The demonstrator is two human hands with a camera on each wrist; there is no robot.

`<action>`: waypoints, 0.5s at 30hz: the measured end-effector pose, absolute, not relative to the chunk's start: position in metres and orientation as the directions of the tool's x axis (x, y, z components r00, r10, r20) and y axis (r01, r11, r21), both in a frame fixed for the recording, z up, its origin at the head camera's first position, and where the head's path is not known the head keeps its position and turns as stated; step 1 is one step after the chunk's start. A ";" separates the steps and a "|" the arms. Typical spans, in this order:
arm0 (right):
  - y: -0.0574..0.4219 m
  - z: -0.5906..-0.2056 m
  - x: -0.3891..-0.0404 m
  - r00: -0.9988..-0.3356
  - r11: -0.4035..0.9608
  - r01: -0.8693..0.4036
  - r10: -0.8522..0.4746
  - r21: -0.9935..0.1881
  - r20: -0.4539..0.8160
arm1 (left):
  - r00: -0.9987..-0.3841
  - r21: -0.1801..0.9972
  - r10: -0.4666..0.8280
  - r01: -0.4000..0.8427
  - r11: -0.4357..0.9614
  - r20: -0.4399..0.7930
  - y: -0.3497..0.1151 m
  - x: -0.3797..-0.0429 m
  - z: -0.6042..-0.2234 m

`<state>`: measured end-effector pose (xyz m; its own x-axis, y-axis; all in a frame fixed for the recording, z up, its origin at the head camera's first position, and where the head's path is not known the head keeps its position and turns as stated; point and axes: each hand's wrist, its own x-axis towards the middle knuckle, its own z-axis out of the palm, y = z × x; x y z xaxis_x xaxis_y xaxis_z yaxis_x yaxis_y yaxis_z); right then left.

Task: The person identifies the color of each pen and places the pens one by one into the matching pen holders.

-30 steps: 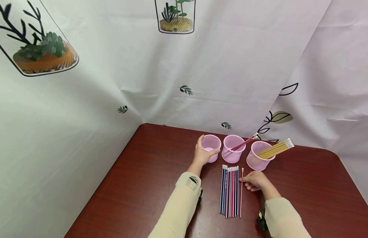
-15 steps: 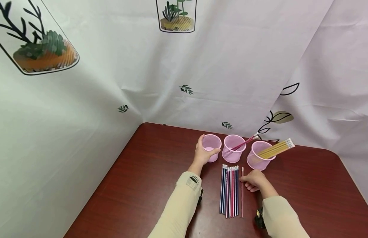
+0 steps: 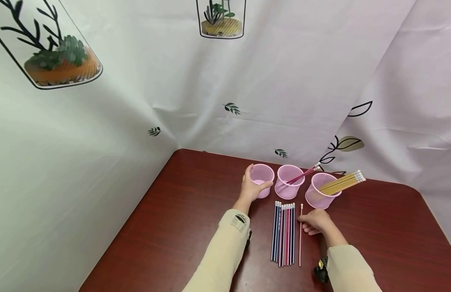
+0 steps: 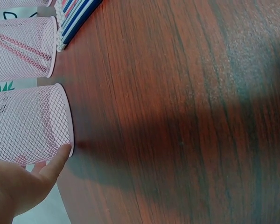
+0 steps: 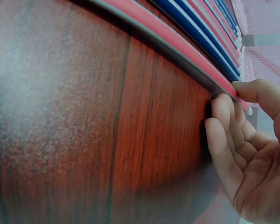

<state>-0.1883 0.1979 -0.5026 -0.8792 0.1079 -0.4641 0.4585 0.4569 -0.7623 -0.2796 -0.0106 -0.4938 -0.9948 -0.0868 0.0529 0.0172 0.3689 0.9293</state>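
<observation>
At the left cup [image 3: 263,174], a pink mesh pencil cup with no pencils in it, my left hand [image 3: 250,189] curls thumb and fingers around the side. The left wrist view has the thumb of the left hand [image 4: 30,184] against the rim of this mesh cup [image 4: 25,121]. My right hand [image 3: 316,221] pinches a single pink pencil [image 3: 300,247] near its eraser end, between thumb and fingers. That pink pencil [image 5: 177,44] lies just beside a row of pencils [image 3: 284,235], dark blue and pink, with white erasers toward the cups.
A middle pink mesh cup [image 3: 286,192] holds a few pink pencils [image 3: 302,176]. The right mesh cup [image 3: 316,198] has several yellow pencils [image 3: 340,183] leaning out to the right. All stand on a dark red wooden table [image 3: 167,227], before a patterned white curtain [image 3: 196,89].
The pink pencil in my right hand has shifted slightly right, widening its gap from the row. My left hand stays on the cup. The head view has tilted a little.
</observation>
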 end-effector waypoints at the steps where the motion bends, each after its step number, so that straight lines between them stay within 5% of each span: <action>1: 0.198 -0.502 -0.188 -0.880 0.455 0.457 0.108 -0.764 -0.462 | -0.995 0.930 -0.088 0.018 0.368 0.054 -0.010 -0.280 -0.494; 15: 0.196 -0.491 -0.187 -0.914 0.441 0.387 0.068 -0.810 -0.400 | -0.994 0.928 -0.085 0.033 0.371 0.069 -0.010 -0.280 -0.494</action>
